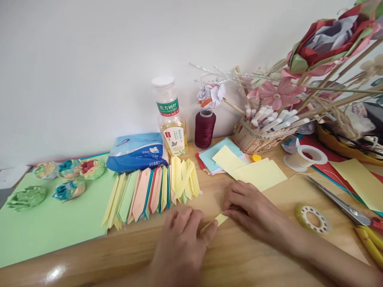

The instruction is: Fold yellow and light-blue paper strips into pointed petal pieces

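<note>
A narrow folded strip of yellow paper lies on the wooden table between my hands. My left hand has its thumb on the strip's left end, its other fingers curled beside it. At the right end, my right hand pinches the paper between thumb and fingers. Just beyond my left hand is a row of folded paper pieces in yellow, green, pink and blue. Flat yellow sheets lie beyond my right hand.
Tape roll, scissors and thread spool lie right. Behind stand a bottle, maroon thread and a basket of pens and paper flowers. Tissue pack and green sheet are left.
</note>
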A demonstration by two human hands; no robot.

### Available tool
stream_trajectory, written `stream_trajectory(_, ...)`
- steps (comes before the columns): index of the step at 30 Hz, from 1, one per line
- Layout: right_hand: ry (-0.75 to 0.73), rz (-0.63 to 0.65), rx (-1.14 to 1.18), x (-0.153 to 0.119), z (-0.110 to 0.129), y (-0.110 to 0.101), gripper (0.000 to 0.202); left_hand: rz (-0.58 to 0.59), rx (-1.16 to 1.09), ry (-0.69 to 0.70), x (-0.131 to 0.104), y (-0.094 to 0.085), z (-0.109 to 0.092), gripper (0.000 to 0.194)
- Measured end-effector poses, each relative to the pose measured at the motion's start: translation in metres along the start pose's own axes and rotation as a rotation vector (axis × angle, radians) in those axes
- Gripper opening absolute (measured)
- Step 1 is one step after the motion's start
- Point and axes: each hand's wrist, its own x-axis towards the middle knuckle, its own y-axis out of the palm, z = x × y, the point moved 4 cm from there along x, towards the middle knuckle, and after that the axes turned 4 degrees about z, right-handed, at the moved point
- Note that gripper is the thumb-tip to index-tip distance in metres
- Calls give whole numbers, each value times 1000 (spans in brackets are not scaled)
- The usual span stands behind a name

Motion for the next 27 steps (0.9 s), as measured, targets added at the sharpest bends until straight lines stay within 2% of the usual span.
stream_trajectory(7, 3, -2, 53, 0, -5, -1, 15, -3, 195, 103, -21, 2, -3, 26)
stream_trajectory(12, 1, 10, 89, 1, -3, -3, 16, -46, 292, 149, -34, 0, -6, 26)
stream_trajectory(19, 15, 28, 97, 1, 0, -7, 21, 74, 396, 228, -45, -2, -11, 28)
stream_trajectory(27, -34, 38, 89, -4, -5, -10, 25, 155, 408, 289, -38, -8, -14, 21)
